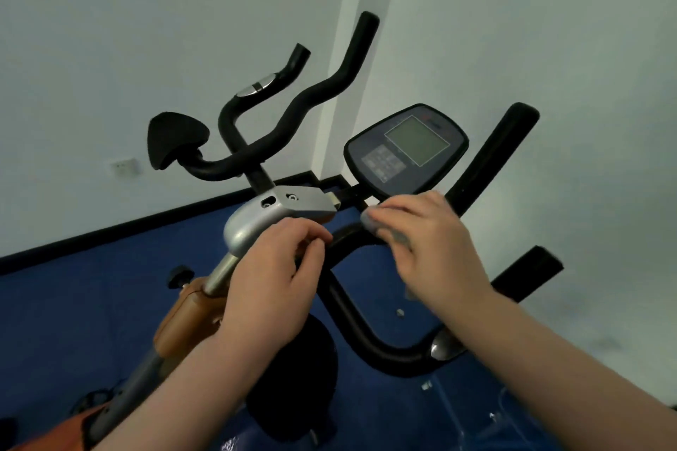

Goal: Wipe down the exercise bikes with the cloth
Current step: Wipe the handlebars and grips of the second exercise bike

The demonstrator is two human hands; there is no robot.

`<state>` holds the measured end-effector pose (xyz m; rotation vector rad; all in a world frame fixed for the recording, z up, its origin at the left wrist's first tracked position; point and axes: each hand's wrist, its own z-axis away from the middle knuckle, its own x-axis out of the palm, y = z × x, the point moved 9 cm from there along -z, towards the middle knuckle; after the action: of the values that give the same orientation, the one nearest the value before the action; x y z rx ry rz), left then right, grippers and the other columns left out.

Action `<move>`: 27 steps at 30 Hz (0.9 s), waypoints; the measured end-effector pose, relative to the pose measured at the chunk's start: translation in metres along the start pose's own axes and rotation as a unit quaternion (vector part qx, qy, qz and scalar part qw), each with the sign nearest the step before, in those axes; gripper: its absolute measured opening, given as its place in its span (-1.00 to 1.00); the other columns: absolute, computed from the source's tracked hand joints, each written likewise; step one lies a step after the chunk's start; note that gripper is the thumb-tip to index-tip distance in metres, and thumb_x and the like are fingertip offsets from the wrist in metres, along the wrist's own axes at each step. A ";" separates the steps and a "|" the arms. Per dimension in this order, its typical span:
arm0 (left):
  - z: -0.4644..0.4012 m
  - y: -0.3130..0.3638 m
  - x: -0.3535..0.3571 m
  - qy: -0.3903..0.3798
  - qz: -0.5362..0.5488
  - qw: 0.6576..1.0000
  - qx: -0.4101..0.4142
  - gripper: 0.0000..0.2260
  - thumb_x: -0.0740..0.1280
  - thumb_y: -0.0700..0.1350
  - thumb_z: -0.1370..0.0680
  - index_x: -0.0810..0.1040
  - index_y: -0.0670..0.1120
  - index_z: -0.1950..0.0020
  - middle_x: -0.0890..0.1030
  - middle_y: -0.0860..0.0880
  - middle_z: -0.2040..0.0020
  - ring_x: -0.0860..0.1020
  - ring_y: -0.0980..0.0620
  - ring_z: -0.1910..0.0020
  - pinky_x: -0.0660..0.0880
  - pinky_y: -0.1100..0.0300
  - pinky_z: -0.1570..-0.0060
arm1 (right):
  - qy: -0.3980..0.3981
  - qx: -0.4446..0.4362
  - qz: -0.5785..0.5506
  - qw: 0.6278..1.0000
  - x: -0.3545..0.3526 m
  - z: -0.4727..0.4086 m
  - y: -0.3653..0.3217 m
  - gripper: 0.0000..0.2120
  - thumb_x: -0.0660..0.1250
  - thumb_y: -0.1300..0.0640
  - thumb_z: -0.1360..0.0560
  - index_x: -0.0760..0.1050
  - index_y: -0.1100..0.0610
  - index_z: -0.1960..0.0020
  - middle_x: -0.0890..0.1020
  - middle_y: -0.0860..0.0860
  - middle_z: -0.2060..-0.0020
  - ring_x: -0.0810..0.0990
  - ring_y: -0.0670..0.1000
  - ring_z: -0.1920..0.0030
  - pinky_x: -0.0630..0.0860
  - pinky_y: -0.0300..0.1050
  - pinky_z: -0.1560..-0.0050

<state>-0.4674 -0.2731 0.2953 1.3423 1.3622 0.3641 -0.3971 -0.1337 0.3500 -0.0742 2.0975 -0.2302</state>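
Observation:
An exercise bike with black handlebars [351,315] and a dark console [406,150] stands right before me. My left hand [271,278] grips the handlebar where it meets the silver stem cover [256,223]. My right hand [432,245] pinches a small grey cloth [384,229] and presses it on the handlebar just below the console. Most of the cloth is hidden under my fingers.
A second bike's curved black handlebars [293,113] and pad [176,139] rise behind on the left. An orange frame part [187,315] and a black knob [179,275] sit lower left. White walls meet in a corner; blue floor [73,304] lies below.

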 end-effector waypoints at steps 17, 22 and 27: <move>-0.004 -0.016 0.018 -0.069 -0.018 0.997 -0.032 -0.77 0.16 0.05 -0.50 0.50 0.18 -0.11 0.55 0.24 0.01 0.52 0.21 -0.01 0.52 0.10 0.01 | 0.070 0.193 -0.090 0.975 0.022 0.025 0.000 -0.76 0.39 0.28 -0.46 0.64 0.06 -0.07 0.62 -0.09 0.00 0.46 -0.05 -0.02 0.42 -0.35 -0.02; -0.004 -0.017 0.021 -0.094 -0.007 0.995 -0.032 -0.79 0.18 0.05 -0.49 0.48 0.22 -0.09 0.53 0.27 0.00 0.52 0.19 -0.04 0.52 0.06 -0.04 | 0.259 0.276 -0.176 0.909 -0.024 0.033 0.035 -0.78 0.41 0.23 -0.43 0.62 0.04 -0.05 0.59 -0.11 0.02 0.53 -0.21 -0.02 0.36 -0.49 -0.08; -0.004 -0.015 0.022 -0.115 0.016 0.993 -0.021 -0.77 0.19 0.06 -0.47 0.47 0.21 -0.11 0.54 0.24 -0.02 0.52 0.15 -0.08 0.50 0.01 -0.09 | 0.232 0.355 -0.139 0.895 0.008 0.042 0.016 -0.73 0.35 0.22 -0.49 0.57 0.01 -0.16 0.41 -0.13 -0.05 0.38 -0.15 -0.10 0.29 -0.57 -0.08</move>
<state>-0.4715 -0.2572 0.2738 1.3282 1.1374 0.2496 -0.3642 -0.1244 0.3189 0.1353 2.3295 -1.2808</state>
